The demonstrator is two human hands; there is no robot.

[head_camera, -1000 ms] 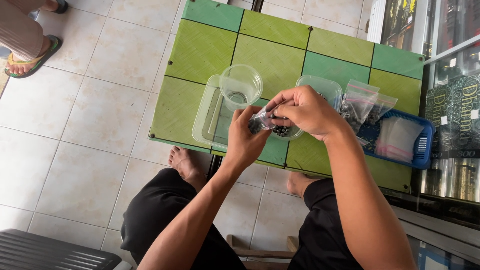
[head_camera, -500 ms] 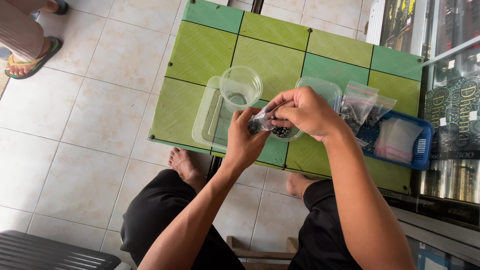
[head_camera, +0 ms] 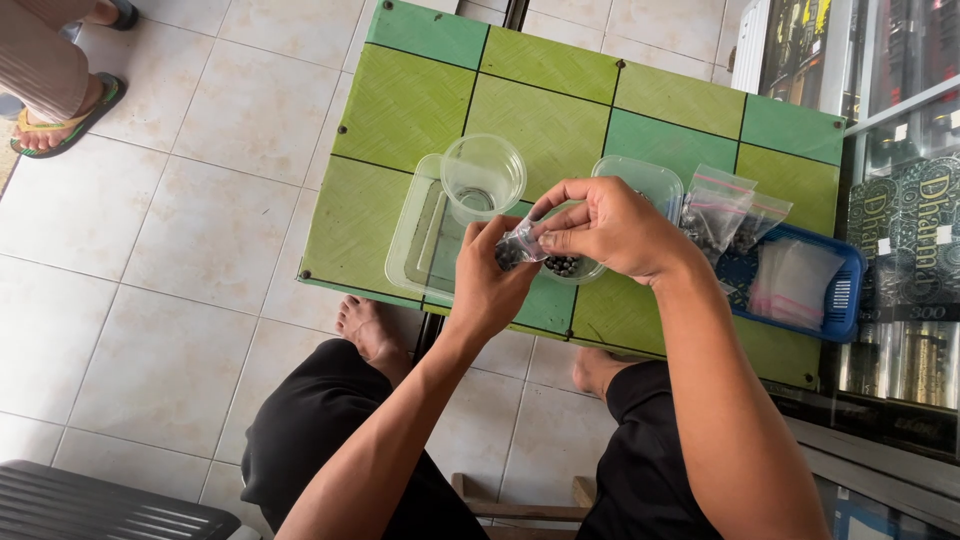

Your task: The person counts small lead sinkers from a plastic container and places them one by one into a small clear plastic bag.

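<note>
Both of my hands hold a small clear plastic bag (head_camera: 520, 243) with dark round beads inside, above a green tiled table (head_camera: 560, 110). My left hand (head_camera: 492, 278) grips the bag from below. My right hand (head_camera: 605, 228) pinches its top edge with thumb and fingers. Just under the bag sits a clear container (head_camera: 645, 180) with dark beads (head_camera: 562, 265) in its near end. A clear plastic cup (head_camera: 482, 175) stands in a clear rectangular tub (head_camera: 412, 245) to the left.
Filled small bags (head_camera: 722, 208) lean by a blue basket (head_camera: 848, 285) holding flat clear bags at the right. Glass shelving stands at the far right. Another person's sandalled foot (head_camera: 60, 125) is on the tiled floor at upper left. A dark seat (head_camera: 110, 505) is at bottom left.
My right hand's fingers have closed down a little on the top of the bag. The bag and my left hand stay in nearly the same place.
</note>
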